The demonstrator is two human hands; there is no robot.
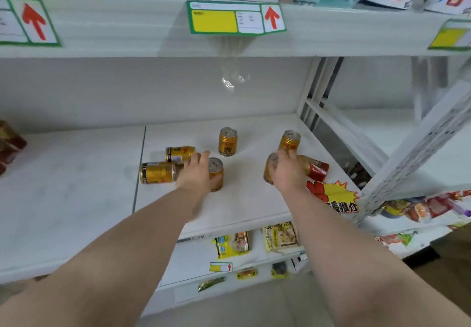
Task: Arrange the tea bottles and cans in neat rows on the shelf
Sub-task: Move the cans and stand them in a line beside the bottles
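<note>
Several gold tea cans lie scattered on the white shelf. Two stand upright at the back, one in the middle and one to the right. Two more lie on their sides at the left. My left hand reaches over the lying cans, and its thumb crosses the front of an upright gold can. My right hand grips a tilted gold can on its left side. Just right of that hand lies a red and gold can.
Red packs sit at the shelf's far left. A yellow and red promo sticker hangs on the front edge. A perforated white upright stands at the right. The upper shelf edge carries price tags. Snack packets fill the shelves below.
</note>
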